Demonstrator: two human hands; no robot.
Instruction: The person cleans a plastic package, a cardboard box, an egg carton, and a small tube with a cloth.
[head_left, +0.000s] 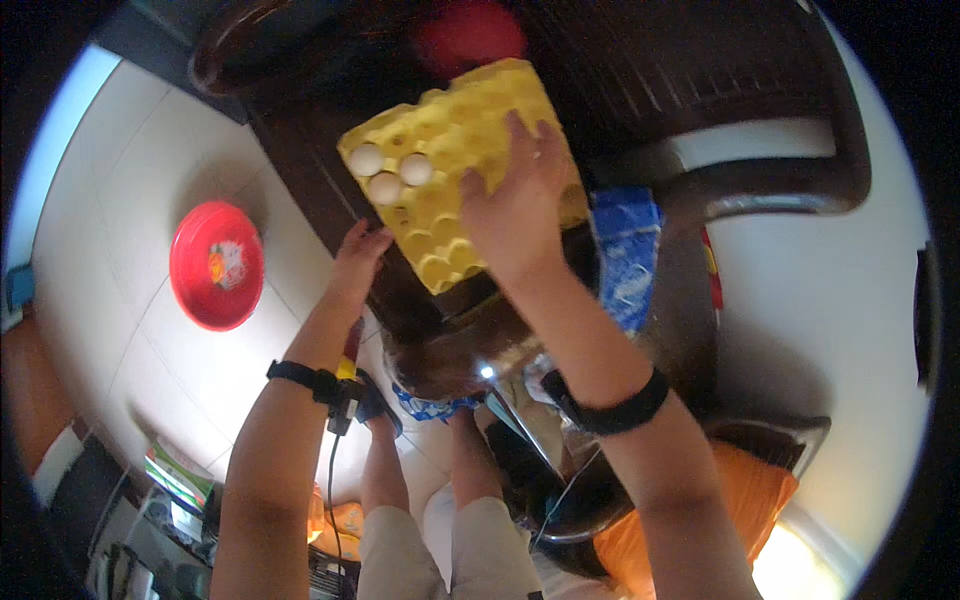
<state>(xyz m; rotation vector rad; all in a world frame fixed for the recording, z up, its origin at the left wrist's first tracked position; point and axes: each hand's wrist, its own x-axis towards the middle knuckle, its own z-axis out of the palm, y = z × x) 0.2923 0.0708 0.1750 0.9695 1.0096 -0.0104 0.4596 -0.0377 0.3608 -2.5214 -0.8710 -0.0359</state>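
A yellow egg tray lies tilted across a dark wooden bench. Three pale eggs sit together near its left corner, among them a white egg and a slightly browner egg. My right hand is over the tray's right half with fingers spread; whether the fingertips touch the cups is not clear, and no egg shows in it. At the tray's lower left edge is my left hand, fingertips close to the rim, with no egg seen in it.
A red plastic basin with a printed bottom stands on the tiled floor at left. Blue packaging lies right of the tray. A blurred red object is behind it. The bench's curved armrest extends right; an orange cloth or bag is lower right.
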